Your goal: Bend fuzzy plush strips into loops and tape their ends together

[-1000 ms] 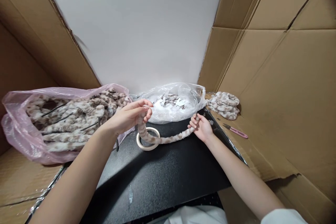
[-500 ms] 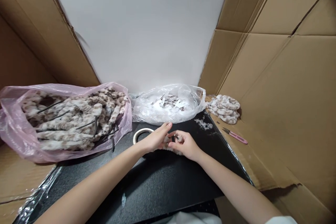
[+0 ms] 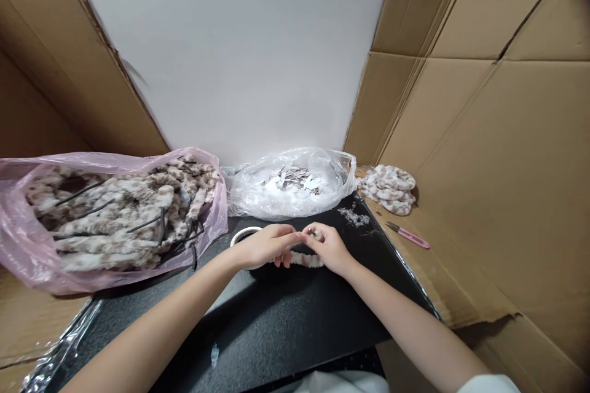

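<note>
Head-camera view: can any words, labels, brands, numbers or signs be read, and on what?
None can be read. No lettering shows on the brown-white fluffy strip, cream ring-shaped tape roll, translucent pink plastic bag or pink-handled tool. White scraps inside the clear plastic bag are too small to check.

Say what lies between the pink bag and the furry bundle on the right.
A clear plastic bag lies between the pink bag and the furry bundle, as the head view shows.
</note>
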`<state>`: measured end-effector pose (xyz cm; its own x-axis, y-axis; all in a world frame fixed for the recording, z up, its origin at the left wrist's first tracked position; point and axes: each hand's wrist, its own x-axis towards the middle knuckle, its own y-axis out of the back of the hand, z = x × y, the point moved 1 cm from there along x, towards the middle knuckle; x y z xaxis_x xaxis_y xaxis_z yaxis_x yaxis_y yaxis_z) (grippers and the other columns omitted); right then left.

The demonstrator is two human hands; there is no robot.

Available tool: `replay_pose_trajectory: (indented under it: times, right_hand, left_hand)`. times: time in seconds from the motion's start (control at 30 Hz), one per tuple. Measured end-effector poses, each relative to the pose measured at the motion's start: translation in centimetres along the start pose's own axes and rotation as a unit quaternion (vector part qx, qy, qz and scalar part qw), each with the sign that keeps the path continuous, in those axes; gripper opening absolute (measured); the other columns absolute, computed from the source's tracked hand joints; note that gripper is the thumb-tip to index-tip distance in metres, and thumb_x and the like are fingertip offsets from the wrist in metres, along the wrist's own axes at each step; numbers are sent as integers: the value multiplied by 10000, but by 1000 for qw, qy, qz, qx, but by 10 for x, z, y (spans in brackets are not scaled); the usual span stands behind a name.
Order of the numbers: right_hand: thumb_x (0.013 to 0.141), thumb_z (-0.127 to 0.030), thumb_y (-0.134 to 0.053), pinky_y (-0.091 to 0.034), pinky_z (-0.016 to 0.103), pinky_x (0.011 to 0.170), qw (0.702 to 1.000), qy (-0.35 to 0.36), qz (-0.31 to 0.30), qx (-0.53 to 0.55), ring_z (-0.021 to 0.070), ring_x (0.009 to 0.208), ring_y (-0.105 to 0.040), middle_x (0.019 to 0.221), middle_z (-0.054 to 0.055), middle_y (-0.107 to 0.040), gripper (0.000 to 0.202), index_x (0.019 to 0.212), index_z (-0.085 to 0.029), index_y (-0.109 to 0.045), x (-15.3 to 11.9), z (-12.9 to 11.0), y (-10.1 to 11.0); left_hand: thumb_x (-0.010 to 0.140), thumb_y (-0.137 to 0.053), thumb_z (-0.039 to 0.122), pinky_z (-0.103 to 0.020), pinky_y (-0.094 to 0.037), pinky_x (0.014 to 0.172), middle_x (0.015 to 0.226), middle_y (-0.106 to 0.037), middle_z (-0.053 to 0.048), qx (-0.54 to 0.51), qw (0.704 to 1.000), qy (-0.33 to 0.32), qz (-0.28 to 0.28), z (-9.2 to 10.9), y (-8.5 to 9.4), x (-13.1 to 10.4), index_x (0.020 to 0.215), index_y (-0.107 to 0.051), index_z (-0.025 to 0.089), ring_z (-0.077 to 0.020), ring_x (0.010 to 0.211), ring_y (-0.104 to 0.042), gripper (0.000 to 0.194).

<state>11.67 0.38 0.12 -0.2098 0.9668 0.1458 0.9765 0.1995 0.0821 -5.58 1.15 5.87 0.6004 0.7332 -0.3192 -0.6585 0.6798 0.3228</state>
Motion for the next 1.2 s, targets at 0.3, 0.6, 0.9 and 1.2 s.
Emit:
replay_pose_trajectory:
  times: [0.3,0.6,0.9,1.2]
  right_hand:
    - [693,-450,-729,-248,203,419,994,-32,13,107,60,423,-333,534,-78,-444,330,868,-199,-605,4,4,6]
    - [684,-455,-734,-180,203,358,984,-52,9,168,25,358,-311,641,3,-638,313,725,-166,-625,2,-5,1]
    - [605,-362,-803,-225,182,372,973,-77,29,216,21,374,-355,588,-15,-611,283,730,-150,-663,4,-3,5]
    - [463,-304,-872,-205,180,390,951,-115,69,278,17,396,-344,569,8,-643,316,642,-142,-667,7,2,6]
  left_hand:
    - [851,-401,594,-227,-313,516,623,-464,7,105,990,-79,54,13,11,-8,768,-610,148,-128,577,-400,500]
    - [860,-393,577,-239,-343,601,717,-519,-7,127,989,-71,27,9,10,-5,814,-617,147,-143,650,-440,487]
    - [870,-387,564,-238,-322,575,672,-476,6,129,989,-70,31,8,10,-5,799,-604,146,-132,609,-409,476]
    - [874,-359,581,-236,-335,585,688,-475,5,150,986,-75,13,8,12,-5,845,-620,139,-134,620,-419,514]
